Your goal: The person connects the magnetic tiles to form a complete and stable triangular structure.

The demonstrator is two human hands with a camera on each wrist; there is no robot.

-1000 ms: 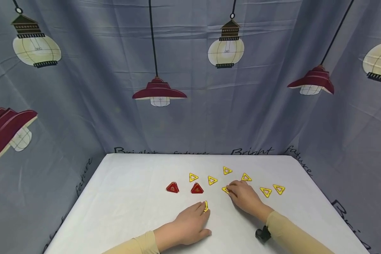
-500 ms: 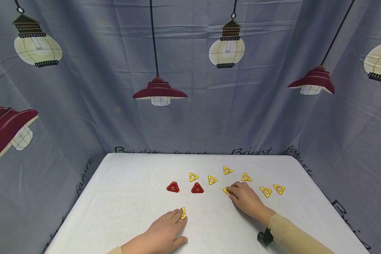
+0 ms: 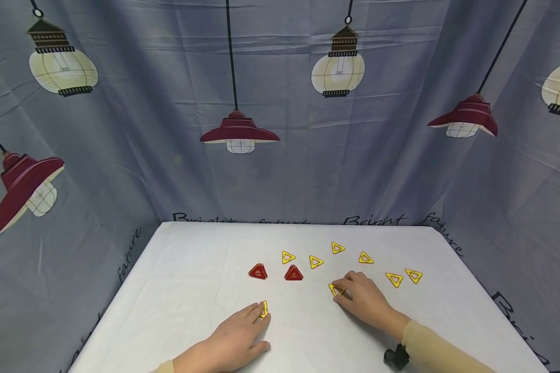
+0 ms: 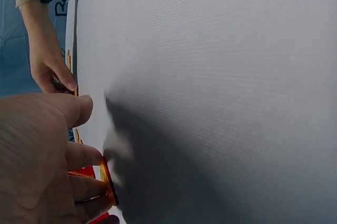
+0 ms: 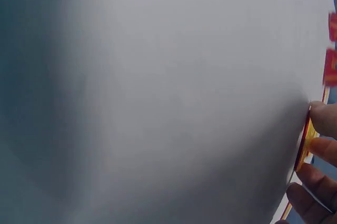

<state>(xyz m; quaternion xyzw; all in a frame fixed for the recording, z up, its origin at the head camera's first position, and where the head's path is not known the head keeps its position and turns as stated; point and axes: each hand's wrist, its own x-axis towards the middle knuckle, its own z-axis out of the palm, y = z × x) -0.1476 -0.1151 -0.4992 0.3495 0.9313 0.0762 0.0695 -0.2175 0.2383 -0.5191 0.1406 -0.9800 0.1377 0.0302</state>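
I'm resting straight left fingers (image 3: 249, 314) on one yellow triangle (image 3: 265, 309), pinching a second yellow triangle (image 3: 333, 290) with right fingers (image 3: 341, 283), both on the worktop (image 3: 196, 274), likely risking skids if I'm pressing unevenly.

Head view: bright, even light; white tabletop (image 3: 191, 269) pale, curtain (image 3: 280, 181) duller and shaded in its folds, soft shadow under right hand (image 3: 366, 300). Left wrist: dimmer, greyish; broad soft-edged shadow beside left hand (image 4: 29, 155). Right wrist: hazy, left side sinking to murky teal, red pieces (image 5: 330, 68) smeared at right edge
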